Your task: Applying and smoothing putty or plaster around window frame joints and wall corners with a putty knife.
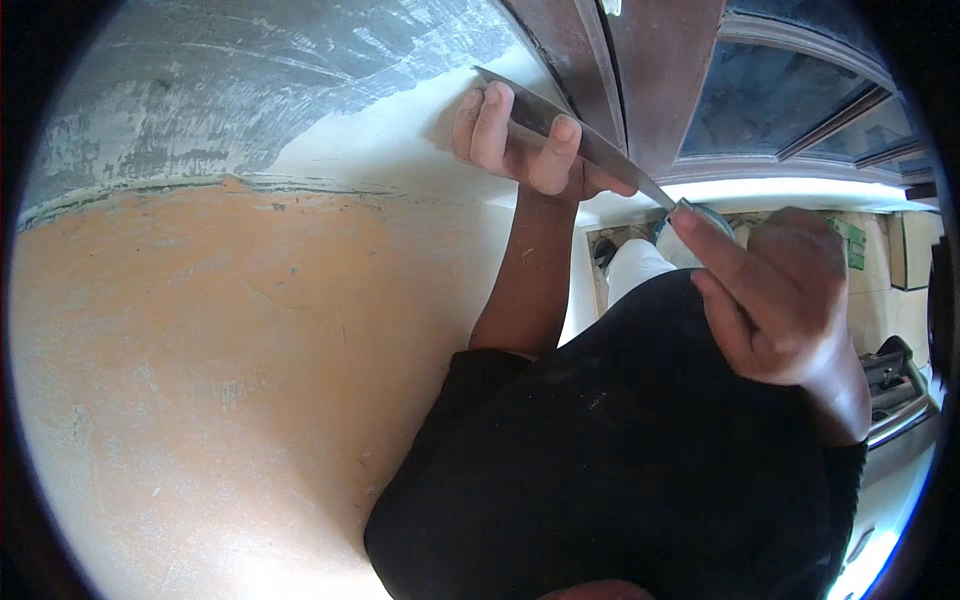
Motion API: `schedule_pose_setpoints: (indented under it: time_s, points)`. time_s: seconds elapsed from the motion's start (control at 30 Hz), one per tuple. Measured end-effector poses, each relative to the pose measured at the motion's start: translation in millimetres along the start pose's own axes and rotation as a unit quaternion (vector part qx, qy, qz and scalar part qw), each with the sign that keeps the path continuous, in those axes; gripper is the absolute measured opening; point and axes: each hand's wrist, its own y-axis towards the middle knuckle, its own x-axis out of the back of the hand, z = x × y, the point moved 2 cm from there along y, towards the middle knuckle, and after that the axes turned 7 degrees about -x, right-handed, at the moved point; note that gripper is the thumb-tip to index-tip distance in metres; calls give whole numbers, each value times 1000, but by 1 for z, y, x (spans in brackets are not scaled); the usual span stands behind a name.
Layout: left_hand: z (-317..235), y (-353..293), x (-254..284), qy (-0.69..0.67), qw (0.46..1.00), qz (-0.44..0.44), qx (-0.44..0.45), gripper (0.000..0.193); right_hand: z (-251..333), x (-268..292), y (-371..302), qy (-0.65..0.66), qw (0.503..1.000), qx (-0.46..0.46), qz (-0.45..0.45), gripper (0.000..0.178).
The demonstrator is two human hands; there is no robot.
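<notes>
My left hand (525, 145) is raised by the wall, fingers curled around a long, thin metal putty blade (612, 160). The blade slants from upper left to lower right, with its far left corner close to the white-coated strip of wall (370, 140). At the blade's lower right end is my right hand (775, 290). Its index finger stretches toward that corner, with a small greyish edge at the tip, while the other fingers are folded in. What those folded fingers hold, if anything, is hidden.
Grey rough plaster (200, 90) covers the upper wall, orange-tan paint (200, 320) the lower. A brown-framed door (665, 80) with glass panes adjoins the wall. Below are a round bucket (712, 222), a green item (853, 243), a box (910, 250) and a dark metal object (890, 375) on tiled floor.
</notes>
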Motion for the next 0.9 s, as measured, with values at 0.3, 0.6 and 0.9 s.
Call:
schedule_pose_setpoints:
  time_s: [0.3, 0.6, 0.9]
  points:
    - [-1, 8, 1, 18, 999, 16, -37, 63, -1, 6, 3, -9, 1000, 6, 4, 47]
    - [11, 6, 2, 5, 997, 19, -69, 58, 5, 4, 10, -4, 1000, 4, 1, 47]
    - [7, 10, 6, 7, 997, 41, -62, 54, 10, 12, 8, -15, 1000, 2, 15, 46]
